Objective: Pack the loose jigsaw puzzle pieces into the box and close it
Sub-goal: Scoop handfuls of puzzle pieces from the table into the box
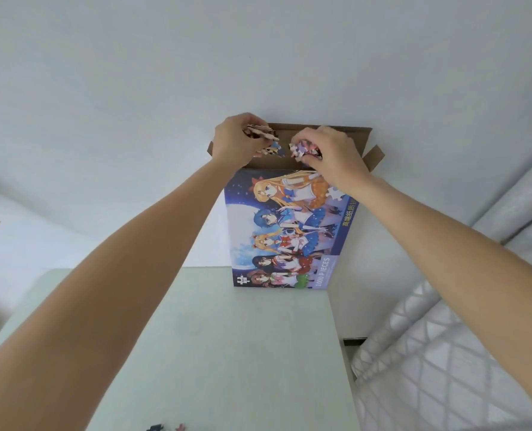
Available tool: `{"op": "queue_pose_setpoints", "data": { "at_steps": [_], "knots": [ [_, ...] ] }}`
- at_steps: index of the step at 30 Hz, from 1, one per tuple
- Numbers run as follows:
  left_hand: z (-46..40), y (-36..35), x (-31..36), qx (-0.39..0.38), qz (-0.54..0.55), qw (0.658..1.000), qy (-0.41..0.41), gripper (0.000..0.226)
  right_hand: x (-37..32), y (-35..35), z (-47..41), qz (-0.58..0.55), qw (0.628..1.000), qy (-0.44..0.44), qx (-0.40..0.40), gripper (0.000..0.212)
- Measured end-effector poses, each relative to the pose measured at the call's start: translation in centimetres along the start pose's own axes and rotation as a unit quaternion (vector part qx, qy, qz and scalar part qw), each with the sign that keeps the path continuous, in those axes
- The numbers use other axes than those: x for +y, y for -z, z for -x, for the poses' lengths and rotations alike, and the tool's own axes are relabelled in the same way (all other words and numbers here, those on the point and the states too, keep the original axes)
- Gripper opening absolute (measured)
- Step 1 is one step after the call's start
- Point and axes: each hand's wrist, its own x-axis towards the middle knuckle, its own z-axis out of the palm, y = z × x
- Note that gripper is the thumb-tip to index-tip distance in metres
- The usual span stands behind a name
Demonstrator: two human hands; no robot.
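Box (281, 231) stands upright at the far edge of the table (227, 353), its printed front facing the camera and its bottom edge resting on the pale tabletop near the far right corner. The front shows a row of cartoon figures against a night sky with a large moon, with "1000 PIECES" printed along the right side. The top of the box is open: a brown cardboard lid flap (326, 132) rises behind the opening, and a smaller side flap (375, 155) sticks out to the right.

Both arms reach up to that opening. The left hand (238, 140) is at the left end of the opening, its fingers curled around a clump of puzzle pieces (266, 140), some showing their brown backs and some their printed faces. The right hand (333, 150) is at the right half of the opening, fingers bent down and pinching another cluster of pieces (300, 149) just above the rim. The two handfuls sit close beside each other without clearly touching.

One loose piece (334, 192) shows just below the right wrist, in front of the box face; whether it touches the box cannot be told.

At the near edge of the table, a few more stray pieces (166, 427) lie partly cut off by the frame. To the right of the table is a quilted, pale patterned fabric (444, 353). A white wall (258, 57) fills the background behind the box.
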Motion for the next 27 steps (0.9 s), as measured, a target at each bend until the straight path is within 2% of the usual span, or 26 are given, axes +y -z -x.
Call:
{"op": "queue_pose_setpoints", "data": {
  "at_steps": [3,7,14,20,27],
  "knots": [
    [0.7,-0.5,-0.4,0.001,-0.098,0.992,-0.081,0.027,0.9,-0.1,-0.1,0.029,0.997,0.052,-0.059,0.026],
    [1.4,-0.8,-1.1,-0.010,-0.138,0.980,-0.143,0.029,1.3,0.0,-0.2,0.008,0.993,0.055,-0.103,0.025],
    [0.1,-1.2,-0.3,-0.073,-0.252,0.956,-0.131,0.026,0.7,-0.1,-0.8,0.003,0.988,-0.007,-0.154,0.042],
    [-0.2,-0.7,0.2,-0.148,-0.381,0.894,-0.183,0.018,-0.9,-1.1,-0.8,-0.020,0.996,-0.001,-0.092,0.024],
    [-0.1,0.3,-1.2,-0.173,-0.328,0.917,-0.146,0.030,-1.7,-2.8,-0.9,0.004,0.999,-0.014,-0.053,0.026]
  ]
}}
